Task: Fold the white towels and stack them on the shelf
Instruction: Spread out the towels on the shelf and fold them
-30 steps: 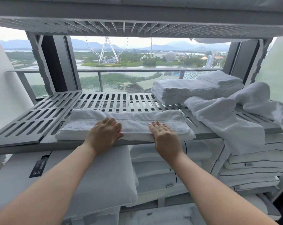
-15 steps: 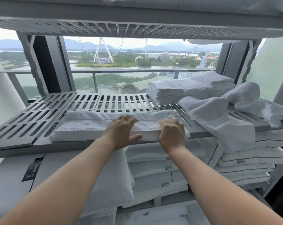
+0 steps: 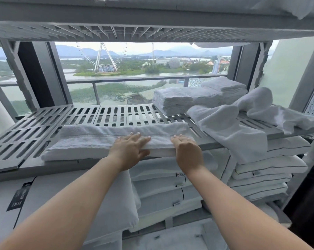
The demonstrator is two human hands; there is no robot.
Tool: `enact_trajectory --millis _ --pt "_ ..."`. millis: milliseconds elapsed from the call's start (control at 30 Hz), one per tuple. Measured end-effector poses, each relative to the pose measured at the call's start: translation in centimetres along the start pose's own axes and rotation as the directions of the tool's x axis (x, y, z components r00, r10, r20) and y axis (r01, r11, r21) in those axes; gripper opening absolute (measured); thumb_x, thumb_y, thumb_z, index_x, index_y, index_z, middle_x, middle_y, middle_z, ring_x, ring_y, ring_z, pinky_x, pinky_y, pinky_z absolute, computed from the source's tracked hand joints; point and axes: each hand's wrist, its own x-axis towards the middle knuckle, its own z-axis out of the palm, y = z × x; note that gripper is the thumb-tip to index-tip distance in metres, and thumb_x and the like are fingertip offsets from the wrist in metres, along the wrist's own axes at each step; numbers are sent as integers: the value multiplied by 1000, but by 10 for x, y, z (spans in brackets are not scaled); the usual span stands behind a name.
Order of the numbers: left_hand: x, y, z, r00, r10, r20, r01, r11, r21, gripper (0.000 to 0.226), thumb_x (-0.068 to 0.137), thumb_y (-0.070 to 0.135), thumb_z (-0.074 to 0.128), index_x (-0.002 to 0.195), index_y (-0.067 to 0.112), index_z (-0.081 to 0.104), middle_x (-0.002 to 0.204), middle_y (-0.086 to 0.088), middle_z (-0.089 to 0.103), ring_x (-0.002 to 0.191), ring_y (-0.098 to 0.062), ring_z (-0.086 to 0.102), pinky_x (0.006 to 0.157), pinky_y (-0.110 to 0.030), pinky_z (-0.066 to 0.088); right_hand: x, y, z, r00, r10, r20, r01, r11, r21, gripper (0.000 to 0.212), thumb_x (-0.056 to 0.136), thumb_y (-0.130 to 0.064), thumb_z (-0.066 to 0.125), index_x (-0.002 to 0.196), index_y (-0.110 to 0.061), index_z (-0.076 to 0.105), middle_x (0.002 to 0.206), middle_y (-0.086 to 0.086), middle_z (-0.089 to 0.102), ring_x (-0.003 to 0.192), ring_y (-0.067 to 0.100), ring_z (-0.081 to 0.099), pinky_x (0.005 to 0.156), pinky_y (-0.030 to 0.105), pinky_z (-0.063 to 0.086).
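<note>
Both hands are down on the folded towel point(image 3: 91, 139), which lies along the front edge of the slatted shelf point(image 3: 44, 127), lower centre of frame. The left hand point(image 3: 130, 148) spreads its fingers flat on top, thumb against the front fold. The right hand point(image 3: 187, 150) presses just beside it, a small gap between them. Half a second back those fingers were more curled; now they lie flatter. The folded stack point(image 3: 172, 100) and the loose towel point(image 3: 224, 127) sit unmoved at right.

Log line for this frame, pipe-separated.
step: folding | towel: long fold at shelf front | left hand: flat on towel | right hand: flat on towel | stack: rear right | loose towel: unfolded, right
</note>
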Motion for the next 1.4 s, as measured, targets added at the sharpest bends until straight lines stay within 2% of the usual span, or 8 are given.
enact_trajectory --millis 233,467,667,867,967,1067,1233,1400 --pt "-7 3 8 987 95 -130 -88 995 56 52 104 54 30 155 47 18 164 0 25 152 -22 20 121 -44 21 -3 12 4 995 -68 69 65 997 49 59 92 5 36 148 -13 45 154 6 44 146 19 35 122 32 21" --pt "1 13 6 977 206 -61 -188 957 220 78 98 53 50 158 42 1 167 -4 15 153 -22 16 121 -42 23 -13 18 3 982 -94 163 83 994 76 72 86 -11 45 155 -18 29 163 2 27 152 16 16 125 32 2" --pt "5 35 15 967 203 -155 -181 973 142 59 106 28 39 158 39 13 165 -1 22 152 -19 20 123 -38 18 -20 29 -3 996 -29 84 25 999 40 56 87 -15 51 142 -24 47 147 0 49 139 21 41 116 37 28" --pt "6 55 13 951 262 -166 -240 961 139 75 99 2 32 157 44 9 165 -7 20 153 -23 19 123 -38 19 -26 44 -15 935 291 -202 -260 951 167 31 81 -12 63 111 -18 64 111 7 61 104 30 58 87 42 45" --pt "8 66 14 946 274 -172 -251 957 144 80 97 -2 33 157 44 8 165 -10 20 153 -25 18 123 -37 19 -27 53 -18 777 621 -101 -550 748 372 33 78 -30 70 104 -15 54 109 11 58 100 33 57 82 40 45" --pt "11 73 16 941 284 -186 -257 954 157 82 95 -5 33 157 43 9 165 -9 21 152 -26 19 121 -36 22 -28 59 -23 551 764 335 -782 332 528 42 81 -49 64 98 -11 59 103 11 67 97 33 65 83 40 52" --pt "16 86 20 935 303 -183 -270 945 186 80 96 -4 35 159 39 7 166 -8 19 153 -27 17 123 -37 22 -27 49 -25 614 574 542 -733 161 661 30 88 -33 51 101 -10 65 92 12 73 69 24 68 66 42 62" --pt "5 84 21 944 293 -153 -270 950 155 65 105 28 40 161 29 6 168 -2 10 155 -21 7 125 -37 10 -12 30 -28 616 526 586 -678 -23 734 50 84 -61 60 96 -13 65 89 10 73 61 21 71 48 28 52"
